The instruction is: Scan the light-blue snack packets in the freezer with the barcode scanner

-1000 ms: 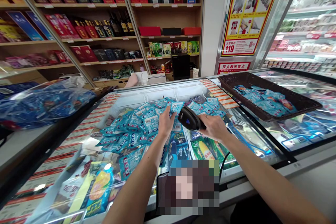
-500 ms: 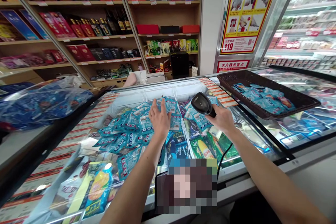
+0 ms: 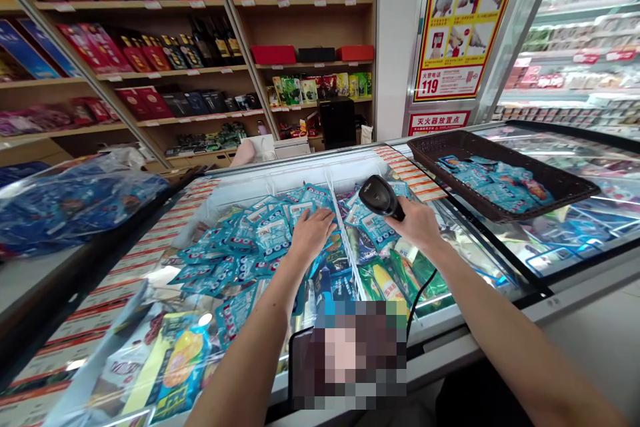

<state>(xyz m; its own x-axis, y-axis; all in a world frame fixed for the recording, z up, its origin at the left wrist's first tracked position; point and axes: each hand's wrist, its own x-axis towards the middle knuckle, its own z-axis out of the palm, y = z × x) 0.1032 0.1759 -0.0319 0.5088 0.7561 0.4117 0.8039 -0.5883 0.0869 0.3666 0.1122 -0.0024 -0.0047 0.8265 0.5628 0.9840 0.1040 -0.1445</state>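
Observation:
My right hand (image 3: pixel 417 221) is wrapped round the handle of a black barcode scanner (image 3: pixel 379 196), its head tilted toward the left over the packets. A black cable hangs below that hand. My left hand (image 3: pixel 311 233) lies with fingers stretched out over the right side of a heap of blue packets (image 3: pixel 267 230); whether the fingertips press on a packet I cannot tell. More blue packets (image 3: pixel 376 225) lie beneath the scanner, on the other side of a white wire divider (image 3: pixel 345 233).
A dark brown basket (image 3: pixel 505 213) holding blue packets stands at the right on the freezer. Green corn packages (image 3: pixel 383 280) lie in the right compartment. A blurred-out screen (image 3: pixel 350 353) is at the front edge. Blue plastic-wrapped goods (image 3: pixel 75 203) sit at the left; shelves stand behind.
My left hand has swung right and slightly down, its fingers now pointing toward the divider, uncovering packets in the heap. My right hand keeps holding the scanner. The view has shifted slightly.

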